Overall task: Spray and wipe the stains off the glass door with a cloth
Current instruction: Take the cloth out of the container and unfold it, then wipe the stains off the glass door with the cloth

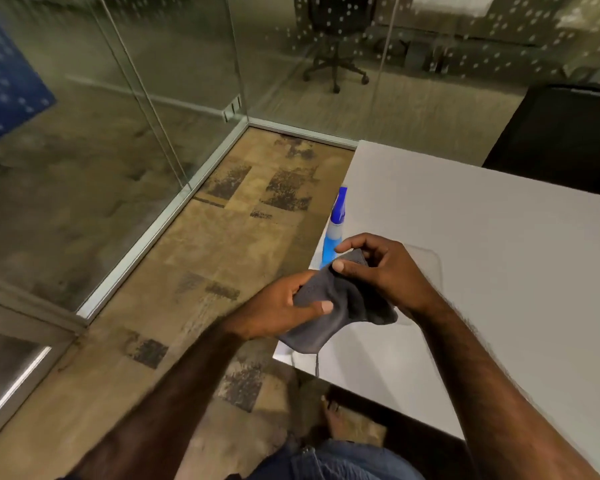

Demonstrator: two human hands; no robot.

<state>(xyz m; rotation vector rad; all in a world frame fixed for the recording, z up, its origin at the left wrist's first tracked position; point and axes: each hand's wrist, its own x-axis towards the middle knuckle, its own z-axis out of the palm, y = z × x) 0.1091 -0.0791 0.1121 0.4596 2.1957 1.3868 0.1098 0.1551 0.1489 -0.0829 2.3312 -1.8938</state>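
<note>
A grey cloth (340, 306) hangs bunched between both hands over the left edge of a white table (482, 237). My left hand (278, 310) grips its lower left part, thumb on top. My right hand (378, 268) pinches its upper edge with curled fingers. A spray bottle (335, 226) with blue liquid and a blue nozzle stands on the table edge just beyond my right hand, partly hidden by it. The glass door (11, 348) with its metal frame is at the lower left, and glass walls (84, 168) run along the left and back.
Patterned brown carpet (222, 237) covers the floor between the glass and the table. A black chair back (561, 136) stands at the table's far right. An office chair (336, 39) sits behind the back glass. My jeans and a foot show at the bottom.
</note>
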